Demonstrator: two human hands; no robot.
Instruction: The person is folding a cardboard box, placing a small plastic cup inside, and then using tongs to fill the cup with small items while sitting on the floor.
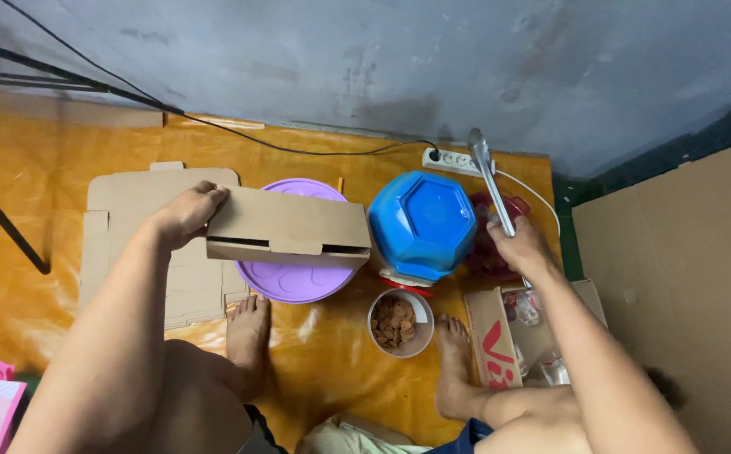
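My left hand (187, 212) grips the left end of a folded brown cardboard box (290, 229) and holds it above a round purple lid (294, 277). My right hand (520, 244) is closed on metal tongs (488, 178) that point up and away from me. Between the hands a blue container (423, 224) lies tilted. A small white cup with brown snack pieces (399, 323) stands on the orange mat (37, 185) between my two bare feet.
Flat cardboard pieces (117, 223) lie at the left. A red container (492, 252) sits behind my right hand. An open carton with clear cups (525, 332) is at the right. A power strip (450, 160) and black cable lie by the grey wall. A large cardboard sheet (685, 277) lies far right.
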